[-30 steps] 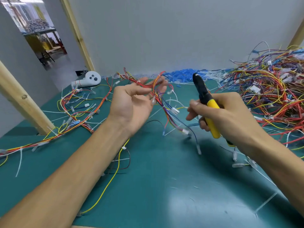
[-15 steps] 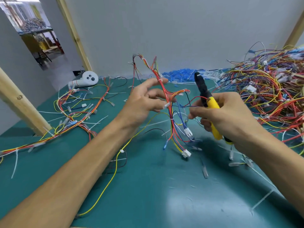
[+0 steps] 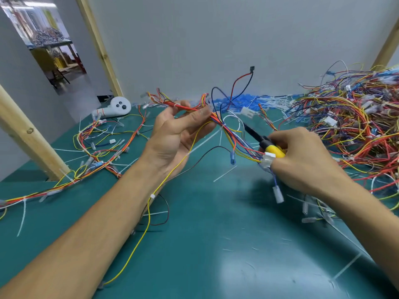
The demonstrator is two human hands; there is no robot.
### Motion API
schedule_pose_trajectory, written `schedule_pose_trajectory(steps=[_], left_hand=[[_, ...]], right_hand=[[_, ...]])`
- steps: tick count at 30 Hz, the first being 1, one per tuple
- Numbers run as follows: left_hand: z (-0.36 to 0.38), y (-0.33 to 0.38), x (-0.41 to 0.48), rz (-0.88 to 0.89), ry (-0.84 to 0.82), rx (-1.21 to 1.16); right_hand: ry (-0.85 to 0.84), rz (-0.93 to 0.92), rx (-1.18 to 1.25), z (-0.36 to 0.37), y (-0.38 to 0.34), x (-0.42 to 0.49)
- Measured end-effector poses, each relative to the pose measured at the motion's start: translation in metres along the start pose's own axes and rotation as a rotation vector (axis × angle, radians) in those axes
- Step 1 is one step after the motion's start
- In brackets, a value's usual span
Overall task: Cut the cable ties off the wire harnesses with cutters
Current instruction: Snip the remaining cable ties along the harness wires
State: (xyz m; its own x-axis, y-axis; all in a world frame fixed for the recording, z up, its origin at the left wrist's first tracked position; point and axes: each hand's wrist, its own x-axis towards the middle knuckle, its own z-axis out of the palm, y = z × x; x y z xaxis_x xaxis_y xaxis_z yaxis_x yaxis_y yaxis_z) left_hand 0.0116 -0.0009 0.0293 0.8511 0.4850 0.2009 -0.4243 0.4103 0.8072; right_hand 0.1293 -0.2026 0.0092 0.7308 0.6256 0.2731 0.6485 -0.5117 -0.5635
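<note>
- A wooden post (image 3: pixel 28 134) stands at the left edge of the green mat (image 3: pixel 216 266).
- A loose harness (image 3: pixel 101 147) lies spread on the mat just right of the post. A white handheld controller (image 3: pixel 116 108) lies beyond it, at the far side.
- The left hand (image 3: pixel 172 137) is raised above the mat with the palm toward the camera. Its thumb and fingertips (image 3: pixel 205 112) pinch the held harness (image 3: pixel 232 137) at the far end of the bundle.
- The held harness runs from this pinch down and right to the right hand. One yellow wire (image 3: pixel 149 212) hangs from it to the near left of the mat.
- A white cable tie (image 3: pixel 224 126) wraps the bundle just right of the left thumb.
- The cutters (image 3: pixel 262 143) point their black head far-left, near the tie. Whether the jaws are apart cannot be told.
- The right hand (image 3: pixel 302 162) curls its fingers round the yellow handles. A white connector (image 3: pixel 267 159) of the held harness sits against those fingers.
- Cut tie pieces (image 3: pixel 224 173) lie scattered on the mat.
- A large pile of harnesses (image 3: pixel 349 126) occupies the far right.
</note>
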Motion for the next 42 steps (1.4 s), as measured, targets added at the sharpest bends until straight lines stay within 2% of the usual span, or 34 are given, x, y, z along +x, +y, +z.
schedule_pose_trajectory(steps=[4, 7, 10, 12, 15, 18, 21, 22, 24, 26, 28, 34, 42], left_hand=[[0.002, -0.003, -0.001, -0.003, -0.035, -0.069], [0.002, -0.007, -0.002, -0.002, -0.057, -0.07], [0.003, -0.008, -0.002, 0.0, -0.053, -0.089], [0.003, -0.009, -0.002, 0.015, -0.052, -0.095], [0.004, -0.01, -0.001, 0.11, -0.024, -0.032], [0.002, -0.012, 0.003, 0.284, 0.121, 0.144], [-0.002, -0.012, 0.007, 0.452, 0.272, 0.366], [-0.002, -0.013, 0.007, 0.489, 0.297, 0.419], [-0.002, -0.015, 0.005, 0.542, 0.314, 0.495], [0.0, -0.018, 0.003, 0.59, 0.305, 0.573], [0.001, -0.021, 0.001, 0.64, 0.285, 0.672], [0.012, -0.026, -0.009, 0.679, 0.183, 0.736], [0.015, -0.027, -0.015, 0.712, 0.145, 0.707]], right_hand=[[-0.285, -0.072, 0.205, -0.002, -0.013, -0.007], [-0.348, -0.151, 0.241, -0.001, -0.022, -0.011], [-0.388, -0.154, 0.299, 0.001, -0.022, -0.011], [-0.325, -0.137, 0.221, 0.005, -0.018, -0.01], [-0.061, -0.05, 0.119, 0.007, -0.004, -0.003], [0.149, 0.081, 0.435, -0.001, 0.007, 0.005], [0.262, -0.025, 0.537, -0.01, 0.004, 0.004], [0.232, -0.074, 0.523, -0.011, 0.001, 0.002], [0.062, -0.095, 0.472, -0.009, -0.004, -0.003], [-0.13, -0.067, 0.32, -0.001, -0.008, -0.007], [-0.253, -0.046, 0.183, 0.006, -0.014, -0.01], [-0.282, 0.07, 0.159, 0.001, -0.015, -0.009], [-0.305, 0.072, 0.181, 0.002, -0.017, -0.01]])
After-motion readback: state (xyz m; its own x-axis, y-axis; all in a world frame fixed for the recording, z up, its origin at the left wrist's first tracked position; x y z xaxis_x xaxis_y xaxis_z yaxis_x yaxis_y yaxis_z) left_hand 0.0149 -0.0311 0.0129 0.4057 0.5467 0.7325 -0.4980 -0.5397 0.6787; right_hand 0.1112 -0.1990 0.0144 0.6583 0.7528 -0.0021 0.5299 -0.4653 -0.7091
